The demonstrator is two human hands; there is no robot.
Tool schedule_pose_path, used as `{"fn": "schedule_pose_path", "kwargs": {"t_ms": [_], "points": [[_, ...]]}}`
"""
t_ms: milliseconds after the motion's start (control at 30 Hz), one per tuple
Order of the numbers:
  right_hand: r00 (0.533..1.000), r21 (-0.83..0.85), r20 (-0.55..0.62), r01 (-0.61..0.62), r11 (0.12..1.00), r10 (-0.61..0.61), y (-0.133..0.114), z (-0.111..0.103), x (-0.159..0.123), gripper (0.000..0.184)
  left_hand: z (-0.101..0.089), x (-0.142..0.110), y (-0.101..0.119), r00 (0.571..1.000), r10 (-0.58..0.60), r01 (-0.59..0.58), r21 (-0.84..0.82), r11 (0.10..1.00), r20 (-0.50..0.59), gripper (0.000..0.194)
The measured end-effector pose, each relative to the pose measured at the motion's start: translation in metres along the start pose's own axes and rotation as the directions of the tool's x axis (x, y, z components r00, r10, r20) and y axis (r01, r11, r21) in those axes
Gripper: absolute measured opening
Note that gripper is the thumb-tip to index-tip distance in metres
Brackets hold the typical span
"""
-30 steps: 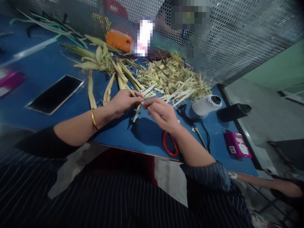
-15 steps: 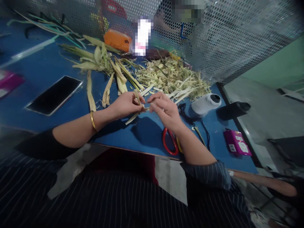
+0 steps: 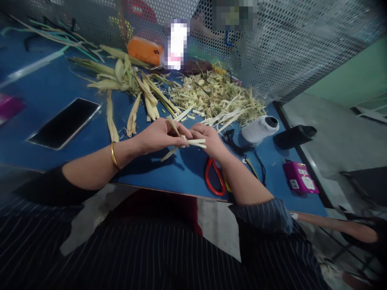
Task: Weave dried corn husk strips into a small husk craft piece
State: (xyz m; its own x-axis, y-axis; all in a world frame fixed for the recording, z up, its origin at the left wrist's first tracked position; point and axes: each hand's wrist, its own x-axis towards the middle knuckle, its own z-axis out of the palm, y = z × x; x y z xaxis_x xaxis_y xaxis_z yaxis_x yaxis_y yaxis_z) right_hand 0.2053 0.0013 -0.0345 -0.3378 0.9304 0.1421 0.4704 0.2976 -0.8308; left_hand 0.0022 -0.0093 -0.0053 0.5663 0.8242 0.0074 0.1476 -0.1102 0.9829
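Observation:
Between thumb and fingers, my left hand (image 3: pixel 160 135) pinches several narrow, pale corn husk strips (image 3: pixel 196 142). Their cut ends stick out to the right, and other ends point up and down past the thumb. My right hand (image 3: pixel 209 138) is close against the left fingertips, behind the strip ends. Its fingers are bent inward and partly hidden, so what they grip does not show. Red-handled scissors (image 3: pixel 214 181) lie under my right wrist, partly covered by the forearm. Whole dried husks (image 3: pixel 119 76) lie beyond my left hand.
A heap of shredded husk (image 3: pixel 217 94) lies at the back against a perforated metal screen (image 3: pixel 290 52). A phone (image 3: pixel 65 123) rests on the left. To the right are a white thread cone (image 3: pixel 258 131), a black cone (image 3: pixel 294 137) and a magenta packet (image 3: pixel 300 177).
The strip ends now point right from my left fingers, in front of my right hand. The right fingers have moved from the strip's front to behind it. The view has shifted slightly.

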Motion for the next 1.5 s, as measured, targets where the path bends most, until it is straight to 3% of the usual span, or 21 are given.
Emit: {"fn": "schedule_pose_path", "kwargs": {"t_ms": [167, 267, 433, 567, 667, 833, 900, 1067, 1167, 1267, 1333, 1433, 1500], "points": [[0.994, -0.258, 0.043, 0.107, 0.96, -0.1, -0.005, 0.0, -0.004, 0.025, -0.002, 0.006, -0.008, 0.965, 0.04, -0.063, -0.081, 0.995, -0.26, 0.013], [0.955, -0.331, 0.1, 0.296, 0.896, -0.279, -0.014, 0.003, -0.01, 0.023, -0.004, 0.011, -0.013, 0.914, -0.002, -0.065, -0.152, 0.986, -0.405, 0.01], [0.823, -0.44, 0.021, 0.517, 0.734, -0.567, -0.024, 0.007, -0.017, 0.018, -0.003, 0.014, -0.016, 0.923, -0.107, 0.007, -0.262, 0.965, -0.369, 0.011], [0.78, -0.387, 0.154, 0.613, 0.689, -0.607, -0.025, 0.01, -0.018, 0.018, 0.002, 0.013, -0.018, 0.924, -0.161, 0.06, -0.285, 0.957, -0.347, 0.013], [0.775, -0.265, 0.184, 0.632, 0.728, -0.605, -0.028, 0.011, -0.019, 0.022, 0.003, 0.012, -0.018, 0.928, -0.148, 0.084, -0.193, 0.978, -0.342, 0.013], [0.862, -0.043, -0.079, 0.499, 0.865, -0.501, -0.035, 0.0, -0.019, 0.028, 0.001, 0.009, -0.016, 0.973, -0.134, 0.119, -0.087, 0.989, -0.188, 0.023], [0.885, 0.009, -0.132, 0.45, 0.893, -0.446, -0.035, -0.004, -0.016, 0.031, 0.001, 0.008, -0.015, 0.984, -0.131, 0.126, -0.046, 0.991, -0.122, 0.027], [0.942, 0.115, -0.098, 0.332, 0.936, -0.321, -0.025, -0.003, -0.009, 0.033, 0.004, 0.005, -0.014, 0.997, -0.04, 0.033, 0.112, 0.993, 0.062, 0.025], [0.965, 0.066, -0.114, 0.246, 0.967, -0.237, -0.015, -0.001, -0.006, 0.032, 0.003, 0.003, -0.01, 0.995, -0.004, -0.009, 0.137, 0.99, 0.1, 0.026], [0.974, -0.129, -0.141, 0.161, 0.978, -0.179, -0.007, -0.001, -0.003, 0.033, 0.003, 0.001, -0.005, 0.995, 0.007, -0.013, 0.063, 0.998, 0.095, 0.025], [0.989, -0.277, -0.072, 0.107, 0.955, -0.132, -0.004, -0.002, -0.002, 0.032, 0.003, 0.001, -0.004, 0.999, 0.012, -0.014, 0.045, 0.999, 0.052, 0.024], [0.998, -0.437, 0.055, 0.03, 0.899, -0.006, -0.006, -0.001, -0.004, 0.022, 0.002, 0.004, -0.006, 0.995, 0.03, -0.028, 0.018, 0.999, -0.097, 0.019], [0.99, -0.477, 0.138, 0.059, 0.877, 0.009, -0.01, 0.0, -0.006, 0.018, 0.0, 0.007, -0.011, 0.973, 0.006, -0.013, -0.029, 0.999, -0.231, 0.017]]}}
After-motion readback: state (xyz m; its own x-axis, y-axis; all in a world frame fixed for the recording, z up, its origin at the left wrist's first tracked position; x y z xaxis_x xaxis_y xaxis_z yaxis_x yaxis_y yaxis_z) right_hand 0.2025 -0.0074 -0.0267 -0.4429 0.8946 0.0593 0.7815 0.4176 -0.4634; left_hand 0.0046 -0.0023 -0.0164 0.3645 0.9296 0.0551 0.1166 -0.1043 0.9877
